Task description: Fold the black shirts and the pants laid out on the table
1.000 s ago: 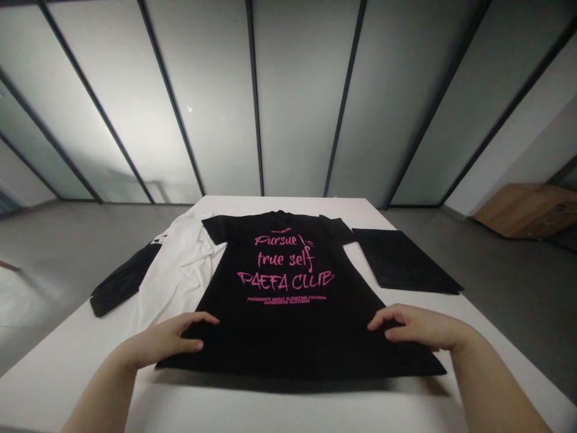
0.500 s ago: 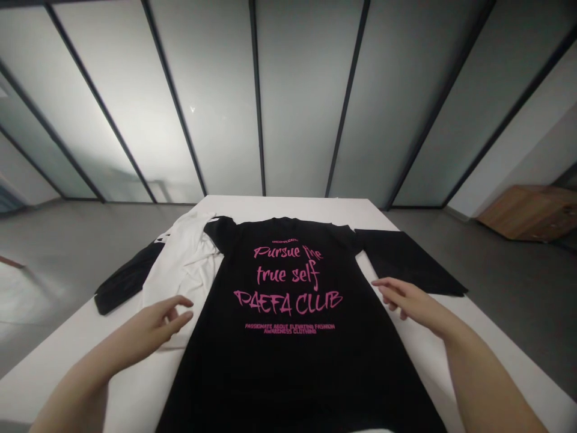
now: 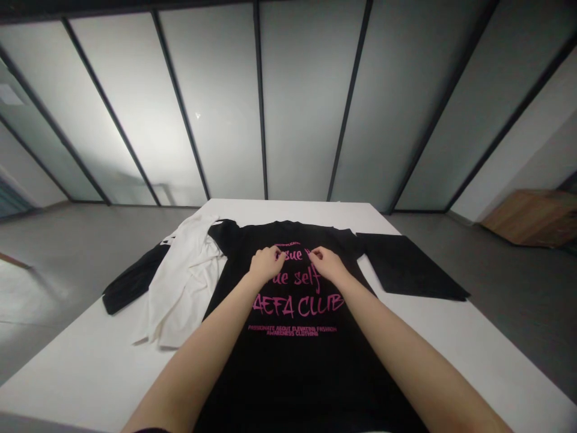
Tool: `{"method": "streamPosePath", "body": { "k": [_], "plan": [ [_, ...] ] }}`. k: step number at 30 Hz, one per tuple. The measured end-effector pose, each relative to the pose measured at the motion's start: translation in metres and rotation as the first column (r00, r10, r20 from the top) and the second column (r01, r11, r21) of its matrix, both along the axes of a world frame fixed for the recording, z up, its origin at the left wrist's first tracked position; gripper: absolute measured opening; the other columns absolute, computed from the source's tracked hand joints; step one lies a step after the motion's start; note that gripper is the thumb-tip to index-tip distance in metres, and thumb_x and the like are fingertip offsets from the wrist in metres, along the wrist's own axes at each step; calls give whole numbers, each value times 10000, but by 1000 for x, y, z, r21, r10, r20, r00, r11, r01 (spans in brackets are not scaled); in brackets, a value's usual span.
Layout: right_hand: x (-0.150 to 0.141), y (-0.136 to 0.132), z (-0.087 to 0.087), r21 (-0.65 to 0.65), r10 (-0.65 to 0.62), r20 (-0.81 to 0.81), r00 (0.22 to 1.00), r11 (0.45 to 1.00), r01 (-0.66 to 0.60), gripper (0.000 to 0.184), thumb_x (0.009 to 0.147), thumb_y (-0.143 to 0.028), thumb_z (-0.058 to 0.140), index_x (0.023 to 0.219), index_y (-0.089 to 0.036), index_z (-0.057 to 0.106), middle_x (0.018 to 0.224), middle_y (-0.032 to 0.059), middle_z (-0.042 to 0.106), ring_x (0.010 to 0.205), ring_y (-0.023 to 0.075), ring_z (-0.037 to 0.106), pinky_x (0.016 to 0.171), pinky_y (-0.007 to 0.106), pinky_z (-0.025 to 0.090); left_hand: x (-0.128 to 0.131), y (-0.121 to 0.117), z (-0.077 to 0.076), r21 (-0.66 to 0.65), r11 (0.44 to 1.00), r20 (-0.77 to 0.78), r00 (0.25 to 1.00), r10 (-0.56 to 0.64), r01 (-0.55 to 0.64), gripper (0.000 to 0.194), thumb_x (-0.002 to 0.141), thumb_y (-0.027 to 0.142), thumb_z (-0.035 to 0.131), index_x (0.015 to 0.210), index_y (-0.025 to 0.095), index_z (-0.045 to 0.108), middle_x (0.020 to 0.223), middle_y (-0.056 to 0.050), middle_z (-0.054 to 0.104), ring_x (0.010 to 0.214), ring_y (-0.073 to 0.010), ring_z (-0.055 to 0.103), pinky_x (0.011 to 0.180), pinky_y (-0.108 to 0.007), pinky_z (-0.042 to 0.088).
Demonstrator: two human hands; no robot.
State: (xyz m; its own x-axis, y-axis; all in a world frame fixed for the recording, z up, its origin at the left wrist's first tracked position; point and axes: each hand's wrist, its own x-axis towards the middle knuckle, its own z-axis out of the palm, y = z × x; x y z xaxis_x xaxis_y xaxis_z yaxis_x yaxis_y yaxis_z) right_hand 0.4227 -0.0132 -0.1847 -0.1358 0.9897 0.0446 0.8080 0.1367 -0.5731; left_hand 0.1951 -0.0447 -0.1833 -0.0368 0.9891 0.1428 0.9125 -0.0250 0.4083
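Moved my left hand (image 3: 267, 263) and right hand (image 3: 325, 264) up to the chest print (image 3: 297, 305), just apart, curled down, pinch unclear | black T-shirt (image 3: 297, 367) flat beneath | white garment (image 3: 180, 288) left of it | black cloth (image 3: 406, 264) right of it

The left hand (image 3: 267, 263) and right hand (image 3: 325, 264) rest just apart on the pink lettering of a black T-shirt (image 3: 297, 373), mid-frame on the white bench (image 3: 451, 343). A crumpled white garment (image 3: 183, 288) lies over a black sleeve (image 3: 133, 281) to its left; a flat black cloth (image 3: 408, 267) lies to its right.
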Motion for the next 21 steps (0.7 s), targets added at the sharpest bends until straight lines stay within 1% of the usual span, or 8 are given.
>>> {"method": "streamPosePath", "body": {
  "k": [1,2,4,6,8,10,13,21],
  "plan": [
    [-2,-1,-10,6,-29,31,999,1000,29,331,1048,-352,520,1191,-170,756,1187,130,755,1108,270,692,962,358,513,3,2,-15,-23,999,-61,997,37,-39,420,1042,481,492,1187,178,745,1216,-168,740,1178,-345,668,1019,-478,507],
    [-2,-4,-20,22,-52,59,997,998,51,338,1047,-343,520,1215,-169,757,1254,150,729,1183,299,661,1017,393,490,5,1,-29,-10,998,-100,993,64,-66,428,1045,462,493,1249,170,729,1321,-185,698,1247,-354,635,1064,-495,483],
    [3,-13,-39,76,-57,126,990,996,48,365,1056,-346,500,1278,-197,749,1365,150,680,1274,316,608,1094,427,444,5,-6,-53,59,997,-139,989,48,-40,431,1062,422,466,1338,181,694,1430,-168,647,1326,-326,587,1149,-480,423],
    [8,-23,-54,117,-7,195,981,993,-16,402,1070,-380,476,1353,-232,720,1453,127,637,1343,304,568,1146,426,409,5,-16,-66,92,996,-163,987,0,15,440,1072,422,452,1371,190,678,1491,-155,614,1386,-313,547,1205,-477,371],
    [13,-32,-63,126,49,251,967,989,-83,445,1078,-414,461,1429,-243,674,1538,114,584,1430,300,506,1197,431,364,4,-26,-71,81,995,-186,982,-37,53,458,1075,442,451,1404,200,657,1552,-155,571,1454,-323,492,1241,-507,328],
    [15,-40,-67,113,78,288,955,987,-114,491,1082,-433,447,1492,-231,625,1612,116,519,1511,318,426,1244,454,305,6,-33,-72,55,996,-201,978,-52,64,486,1073,462,456,1454,207,620,1611,-160,513,1515,-341,428,1261,-541,294],
    [15,-51,-69,82,76,301,950,991,-106,537,1088,-452,423,1545,-215,577,1671,125,448,1563,352,357,1269,490,254,8,-41,-72,17,998,-199,979,-48,52,524,1071,477,458,1494,197,589,1651,-174,462,1554,-364,379,1273,-560,275],
    [17,-73,-70,29,60,325,944,997,-73,595,1071,-472,443,1613,-232,490,1727,131,352,1599,370,287,1280,509,221,9,-62,-78,8,998,-197,979,-53,55,588,1069,523,411,1539,198,553,1669,-179,444,1570,-390,351,1271,-588,265]
  ]
}}
